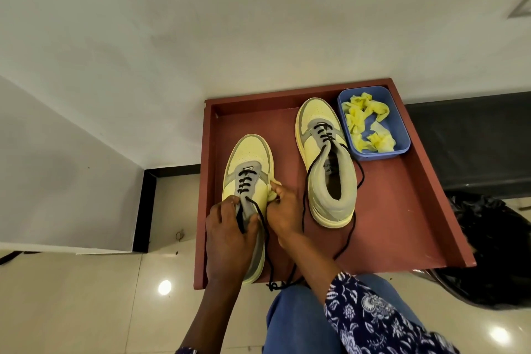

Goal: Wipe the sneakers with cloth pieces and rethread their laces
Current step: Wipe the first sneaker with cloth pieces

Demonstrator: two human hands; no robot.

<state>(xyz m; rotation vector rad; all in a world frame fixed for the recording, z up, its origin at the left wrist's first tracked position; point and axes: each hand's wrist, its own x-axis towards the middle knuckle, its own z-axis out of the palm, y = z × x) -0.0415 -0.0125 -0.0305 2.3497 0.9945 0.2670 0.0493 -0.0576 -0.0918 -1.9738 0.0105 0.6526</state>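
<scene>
The left hand (227, 241) lies over the rear of the near sneaker (248, 181), its fingers curled round the grey tongue and collar, gripping them. The shoe's toe points away from that hand, on the red-brown tray (402, 210). Just to the right, the right hand (283, 214) pinches a small yellow cloth piece (273, 191) against the sneaker's side — thumb and fingertips bunched on it. A loose black lace (265, 241) runs down between the two hands. Beyond and right of the right hand stands the second sneaker (327, 158), apart from it, laces trailing. Farther right still — a blue tub (400, 112) holding more yellow cloth pieces (365, 126).
</scene>
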